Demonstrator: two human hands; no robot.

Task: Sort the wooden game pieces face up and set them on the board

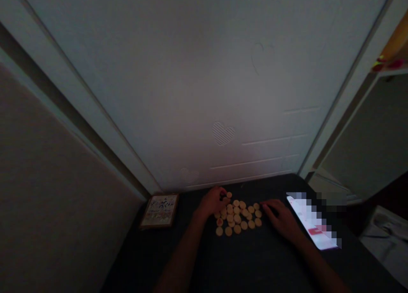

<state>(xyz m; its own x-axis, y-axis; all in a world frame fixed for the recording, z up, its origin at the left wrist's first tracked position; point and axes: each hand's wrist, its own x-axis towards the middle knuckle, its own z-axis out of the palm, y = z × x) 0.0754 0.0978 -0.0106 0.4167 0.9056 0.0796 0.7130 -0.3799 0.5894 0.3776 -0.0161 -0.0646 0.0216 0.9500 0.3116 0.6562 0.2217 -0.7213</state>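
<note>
Many round, light wooden discs (237, 218) lie in a loose cluster on the dark table; one near its left side, a red-marked disc (219, 221), shows a symbol too small to read. At the cluster's upper left is my left hand (214, 201), its fingers curved and apart. A single disc (229, 195) lies right at its fingertips; whether they touch it I cannot tell. On the other side, my right hand (280, 218) rests with its fingers loosely stretched towards the rightmost discs, and nothing shows in it.
A flat box or framed panel with dark print (160, 210) lies at the table's left. To the right is a lit phone or tablet screen (314, 225), partly pixelated. Behind the dark table (229, 263) rises a pale panel with heart patterns (223, 133).
</note>
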